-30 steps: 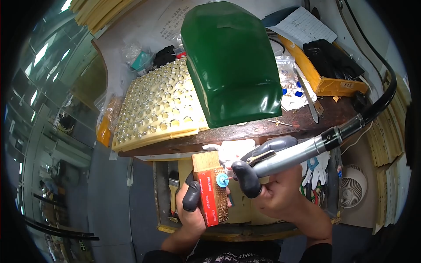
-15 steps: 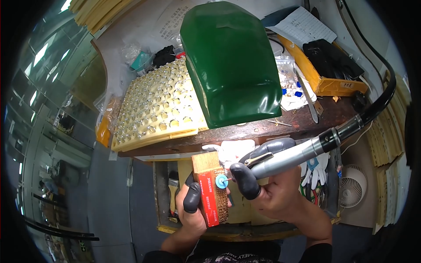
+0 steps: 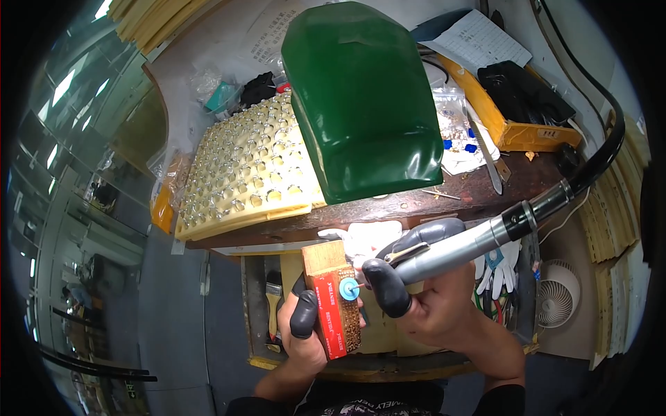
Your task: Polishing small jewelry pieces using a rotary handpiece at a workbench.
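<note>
My left hand [image 3: 305,336], a black cot on its thumb, is closed round a wooden block [image 3: 323,256] with a red label and a brown, bumpy side that may be bristles. My right hand [image 3: 433,305], in black finger cots, grips a silver rotary handpiece [image 3: 454,248] with a black flexible shaft. On the handpiece's thin tip sits a small blue disc [image 3: 349,289], held at the bumpy side of the block. Whether it spins I cannot tell. Part of my left fingers is hidden behind the block.
A green hood [image 3: 368,104] overhangs the bench. Left of it is a cream tray [image 3: 305,209] with many small metal rings. A knife [image 3: 494,170] and a yellow box [image 3: 534,139] lie to the right. Beneath are an open drawer [image 3: 402,371] with a brush [image 3: 274,295], and a white fan [image 3: 558,295].
My view has shifted very slightly. Both hands, the block and the handpiece keep nearly the same places, with the blue disc still at the bumpy side.
</note>
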`<action>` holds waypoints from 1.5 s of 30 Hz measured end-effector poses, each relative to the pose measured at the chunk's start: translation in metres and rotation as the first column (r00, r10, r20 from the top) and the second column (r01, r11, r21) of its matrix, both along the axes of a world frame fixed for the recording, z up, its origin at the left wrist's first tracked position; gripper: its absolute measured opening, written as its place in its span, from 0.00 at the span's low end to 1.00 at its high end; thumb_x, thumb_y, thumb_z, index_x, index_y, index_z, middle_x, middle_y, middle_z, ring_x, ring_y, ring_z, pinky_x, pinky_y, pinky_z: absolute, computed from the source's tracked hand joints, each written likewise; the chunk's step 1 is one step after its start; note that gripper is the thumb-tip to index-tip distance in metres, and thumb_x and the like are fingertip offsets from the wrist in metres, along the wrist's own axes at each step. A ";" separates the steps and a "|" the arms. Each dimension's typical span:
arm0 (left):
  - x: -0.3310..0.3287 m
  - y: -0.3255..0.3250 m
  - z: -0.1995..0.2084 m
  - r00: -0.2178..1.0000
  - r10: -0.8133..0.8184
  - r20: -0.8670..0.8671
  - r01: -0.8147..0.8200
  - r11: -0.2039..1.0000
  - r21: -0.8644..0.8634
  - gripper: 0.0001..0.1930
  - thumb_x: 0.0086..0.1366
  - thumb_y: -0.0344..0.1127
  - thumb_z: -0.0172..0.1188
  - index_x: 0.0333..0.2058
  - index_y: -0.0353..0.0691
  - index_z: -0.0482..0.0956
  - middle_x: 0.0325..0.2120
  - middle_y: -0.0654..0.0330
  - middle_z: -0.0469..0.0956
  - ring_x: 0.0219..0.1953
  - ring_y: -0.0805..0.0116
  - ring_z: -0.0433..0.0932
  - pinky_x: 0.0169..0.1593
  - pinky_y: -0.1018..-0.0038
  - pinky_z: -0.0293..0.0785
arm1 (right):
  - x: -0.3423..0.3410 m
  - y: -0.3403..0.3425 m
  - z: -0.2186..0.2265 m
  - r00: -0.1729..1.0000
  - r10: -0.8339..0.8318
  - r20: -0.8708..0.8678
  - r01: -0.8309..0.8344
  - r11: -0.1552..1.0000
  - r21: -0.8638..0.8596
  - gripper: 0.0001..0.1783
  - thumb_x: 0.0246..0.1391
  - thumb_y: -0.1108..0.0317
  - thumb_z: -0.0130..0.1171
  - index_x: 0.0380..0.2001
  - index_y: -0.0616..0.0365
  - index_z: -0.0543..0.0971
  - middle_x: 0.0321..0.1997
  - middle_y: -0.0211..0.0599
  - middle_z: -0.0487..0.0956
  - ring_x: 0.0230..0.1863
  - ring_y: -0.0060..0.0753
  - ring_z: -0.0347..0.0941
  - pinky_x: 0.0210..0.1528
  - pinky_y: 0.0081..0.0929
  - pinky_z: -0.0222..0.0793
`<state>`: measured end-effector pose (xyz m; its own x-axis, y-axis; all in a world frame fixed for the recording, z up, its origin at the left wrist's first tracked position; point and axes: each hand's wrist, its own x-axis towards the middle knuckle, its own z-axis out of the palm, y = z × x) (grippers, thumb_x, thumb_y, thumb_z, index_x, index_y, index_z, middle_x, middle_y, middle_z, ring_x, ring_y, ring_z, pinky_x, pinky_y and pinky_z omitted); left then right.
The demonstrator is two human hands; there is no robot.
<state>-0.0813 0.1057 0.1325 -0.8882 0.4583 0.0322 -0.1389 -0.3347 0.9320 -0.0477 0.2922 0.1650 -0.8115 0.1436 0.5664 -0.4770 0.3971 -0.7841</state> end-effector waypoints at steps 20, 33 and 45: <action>-0.004 -0.003 -0.009 0.969 -0.017 0.245 -0.047 0.967 0.250 0.30 0.68 0.51 0.45 0.56 0.28 0.65 0.38 0.46 0.78 0.32 0.59 0.81 0.34 0.66 0.82 | 0.004 -0.002 -0.004 0.999 -0.036 -0.024 0.036 0.999 -0.006 0.09 0.53 0.71 0.58 0.31 0.61 0.86 0.23 0.34 0.83 0.28 0.27 0.80 0.39 0.27 0.76; 0.000 0.002 -0.011 0.992 0.025 0.121 -0.047 0.982 0.185 0.31 0.67 0.51 0.48 0.56 0.27 0.63 0.41 0.45 0.76 0.36 0.59 0.80 0.36 0.64 0.82 | 0.004 -0.005 -0.009 1.000 -0.009 -0.007 0.009 0.998 -0.061 0.13 0.58 0.68 0.53 0.31 0.65 0.83 0.26 0.36 0.83 0.31 0.29 0.81 0.49 0.36 0.77; 0.005 0.004 -0.007 0.998 0.051 0.043 -0.055 0.994 0.092 0.37 0.65 0.58 0.54 0.57 0.27 0.62 0.45 0.46 0.74 0.41 0.59 0.80 0.38 0.63 0.82 | 0.001 -0.005 -0.016 0.996 -0.040 -0.074 0.037 0.998 -0.043 0.14 0.58 0.66 0.53 0.32 0.65 0.84 0.28 0.39 0.83 0.32 0.30 0.81 0.48 0.32 0.75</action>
